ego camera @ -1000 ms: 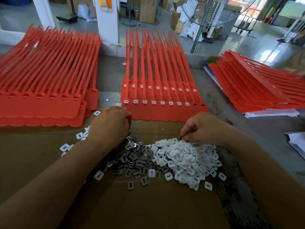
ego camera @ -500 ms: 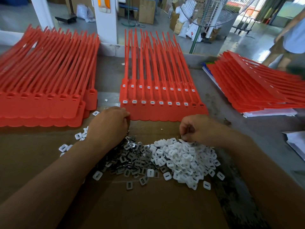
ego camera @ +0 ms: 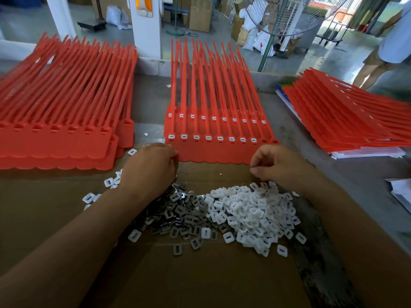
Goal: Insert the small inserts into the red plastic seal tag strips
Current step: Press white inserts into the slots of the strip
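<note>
A sheet of red seal tag strips [ego camera: 218,152] lies in the middle, its tails pointing away. White inserts fill most sockets of its near row; the two rightmost sockets show red only. On the cardboard [ego camera: 200,274] a pile of grey metal inserts [ego camera: 184,216] lies beside a pile of white plastic inserts [ego camera: 251,212]. My left hand [ego camera: 151,170] is curled over the far edge of the grey pile, next to the sheet's near left corner, with its fingertips hidden. My right hand [ego camera: 278,163] hovers just above the white pile, thumb pinched against curled fingers; what it holds is barely visible.
A stack of red strips [ego camera: 55,147] with bare sockets lies at the left, another stack [ego camera: 333,121] at the right on papers. A few white inserts [ego camera: 109,182] are scattered at the left. Loose paper [ego camera: 400,192] lies at the right edge. A person [ego camera: 391,41] stands beyond the table.
My right hand has lifted off the white pile and moved slightly toward the red sheet. My left hand has stayed on the grey pile. A person has walked into view at the back right.
</note>
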Motion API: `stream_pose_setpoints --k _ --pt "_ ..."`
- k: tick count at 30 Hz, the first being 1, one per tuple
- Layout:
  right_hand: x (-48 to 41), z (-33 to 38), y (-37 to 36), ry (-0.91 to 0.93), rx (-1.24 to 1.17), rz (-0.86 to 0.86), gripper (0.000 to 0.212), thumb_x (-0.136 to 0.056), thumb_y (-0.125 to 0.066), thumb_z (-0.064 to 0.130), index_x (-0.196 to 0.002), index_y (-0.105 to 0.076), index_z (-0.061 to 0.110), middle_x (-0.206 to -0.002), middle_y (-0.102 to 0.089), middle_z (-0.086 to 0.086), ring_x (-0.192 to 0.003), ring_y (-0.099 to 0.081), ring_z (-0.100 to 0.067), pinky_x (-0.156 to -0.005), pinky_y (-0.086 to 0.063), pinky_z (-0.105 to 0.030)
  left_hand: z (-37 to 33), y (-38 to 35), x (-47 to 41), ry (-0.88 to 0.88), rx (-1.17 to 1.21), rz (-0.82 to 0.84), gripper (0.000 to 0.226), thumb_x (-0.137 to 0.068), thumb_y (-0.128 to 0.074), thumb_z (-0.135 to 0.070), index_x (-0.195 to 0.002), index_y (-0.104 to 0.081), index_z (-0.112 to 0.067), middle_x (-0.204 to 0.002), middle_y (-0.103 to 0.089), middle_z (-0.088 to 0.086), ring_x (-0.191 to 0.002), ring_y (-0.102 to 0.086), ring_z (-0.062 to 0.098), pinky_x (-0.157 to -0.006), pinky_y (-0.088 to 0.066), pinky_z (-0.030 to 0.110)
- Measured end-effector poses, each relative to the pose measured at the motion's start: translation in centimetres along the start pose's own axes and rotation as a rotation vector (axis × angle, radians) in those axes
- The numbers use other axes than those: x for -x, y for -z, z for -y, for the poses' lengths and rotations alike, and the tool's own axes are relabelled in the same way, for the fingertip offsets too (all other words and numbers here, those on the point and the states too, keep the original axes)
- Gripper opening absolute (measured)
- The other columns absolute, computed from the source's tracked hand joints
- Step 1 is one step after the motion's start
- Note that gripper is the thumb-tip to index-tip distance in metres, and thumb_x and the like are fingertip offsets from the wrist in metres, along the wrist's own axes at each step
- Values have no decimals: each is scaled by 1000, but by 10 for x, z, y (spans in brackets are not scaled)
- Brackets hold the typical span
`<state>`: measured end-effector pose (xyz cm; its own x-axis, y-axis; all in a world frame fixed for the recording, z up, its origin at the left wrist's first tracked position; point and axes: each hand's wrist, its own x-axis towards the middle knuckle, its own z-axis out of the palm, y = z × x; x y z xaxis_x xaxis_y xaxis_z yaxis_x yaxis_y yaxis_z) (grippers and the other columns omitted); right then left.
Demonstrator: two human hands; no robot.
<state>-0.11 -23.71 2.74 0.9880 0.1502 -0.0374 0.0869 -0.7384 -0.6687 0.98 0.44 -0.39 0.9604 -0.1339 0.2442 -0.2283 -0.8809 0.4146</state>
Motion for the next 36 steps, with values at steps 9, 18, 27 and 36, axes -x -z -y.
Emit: stream_pose_setpoints --k 9,18,27,36 --pt "-3 -7 2 -49 -46 -165 19 -77 -68 0 -83 -65 18 -79 -64 -5 -70 -59 -13 -62 -49 -19 0 0 0 -4 -1 4 27 -88 -43 -12 -100 -67 -9 -110 -64 9 -98 -58 26 -81 -46 35" --pt "-33 -27 21 -85 -95 -401 17 -81 -65 2 -95 -67 11 -74 -61 6 -67 -53 -1 -68 -45 -16 -1 1 2 -5 6 -9 26 -87 -45 -11 -97 -68 -8 -108 -65 10 -96 -59 29 -80 -49 40" --pt "-60 -42 17 -133 -72 -391 16 -85 -59 1 -99 -66 3 -86 -59 -3 -66 -47 2 -59 -36 -11 0 -1 1 8 3 3 27 -88 -44 -13 -100 -68 -9 -110 -64 9 -99 -58 28 -82 -48 41" --pt "-66 -50 16 -183 -31 -360 16 -86 -60 5 -99 -67 3 -91 -60 -5 -85 -52 -13 -62 -37 -14 0 -2 1 12 11 -11 26 -86 -45 -11 -98 -68 -8 -108 -65 9 -98 -58 28 -80 -47 37"
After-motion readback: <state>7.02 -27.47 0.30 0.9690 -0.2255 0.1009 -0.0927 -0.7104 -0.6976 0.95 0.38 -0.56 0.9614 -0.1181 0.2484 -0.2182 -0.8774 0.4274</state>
